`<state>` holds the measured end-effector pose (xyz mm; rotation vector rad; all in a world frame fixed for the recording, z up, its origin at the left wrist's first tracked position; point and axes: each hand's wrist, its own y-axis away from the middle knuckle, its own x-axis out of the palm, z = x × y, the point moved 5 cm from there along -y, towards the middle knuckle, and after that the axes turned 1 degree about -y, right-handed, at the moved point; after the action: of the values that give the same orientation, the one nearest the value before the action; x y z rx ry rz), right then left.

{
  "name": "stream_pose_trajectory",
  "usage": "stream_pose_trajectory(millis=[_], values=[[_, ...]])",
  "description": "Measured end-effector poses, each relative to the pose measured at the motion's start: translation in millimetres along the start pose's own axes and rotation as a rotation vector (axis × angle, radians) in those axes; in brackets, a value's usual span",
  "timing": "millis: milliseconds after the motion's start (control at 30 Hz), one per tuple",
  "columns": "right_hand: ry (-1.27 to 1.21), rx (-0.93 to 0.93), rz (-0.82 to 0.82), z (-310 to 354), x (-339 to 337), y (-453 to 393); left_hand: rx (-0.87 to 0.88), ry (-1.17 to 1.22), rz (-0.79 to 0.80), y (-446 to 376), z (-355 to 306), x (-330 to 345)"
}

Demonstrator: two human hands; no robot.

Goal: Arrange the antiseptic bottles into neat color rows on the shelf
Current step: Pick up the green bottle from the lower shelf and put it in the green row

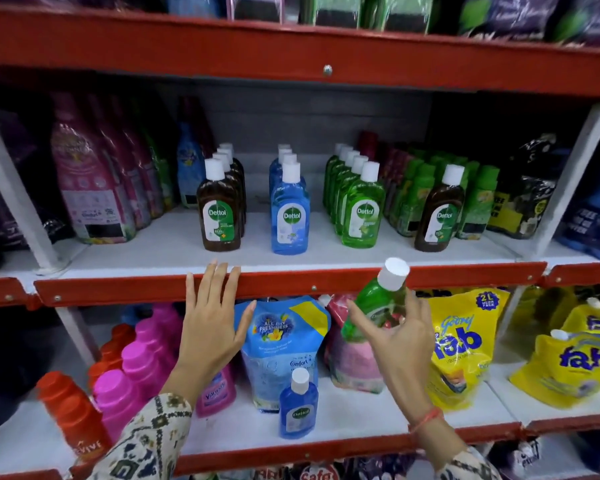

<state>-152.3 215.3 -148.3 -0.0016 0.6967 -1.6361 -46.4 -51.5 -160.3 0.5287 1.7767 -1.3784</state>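
On the middle shelf (174,258) stand three rows of white-capped antiseptic bottles: a brown row (219,206), a blue row (289,213) and a green row (362,209). One stray brown bottle (439,211) stands further right. My right hand (395,337) grips a green bottle (378,303), tilted, below the shelf's red front edge. My left hand (210,323) is spread flat with its fingertips on that red edge, holding nothing. A small blue bottle (298,407) stands alone on the lower shelf.
Pink refill pouches (90,188) fill the shelf's left side, green bottles (482,202) and dark packs its right. Below are pink bottles (142,362) and orange bottles (70,414), a blue softener pouch (281,344) and yellow detergent pouches (461,344). White uprights (14,188) frame the bay.
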Motion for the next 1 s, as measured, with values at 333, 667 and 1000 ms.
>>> stream_pose_trajectory(millis=[333,667,1000], values=[[-0.115,-0.257,-0.117,126.2,-16.6,-111.3,-0.003,-0.004,-0.076,-44.6,7.4,-22.5],[0.030,-0.096,-0.107,83.3,15.0,-149.9,0.049,-0.020,-0.108,-33.1,10.3,-27.1],[0.134,-0.070,-0.014,66.8,28.0,-164.1,0.058,-0.085,-0.126,-44.7,13.0,-24.0]])
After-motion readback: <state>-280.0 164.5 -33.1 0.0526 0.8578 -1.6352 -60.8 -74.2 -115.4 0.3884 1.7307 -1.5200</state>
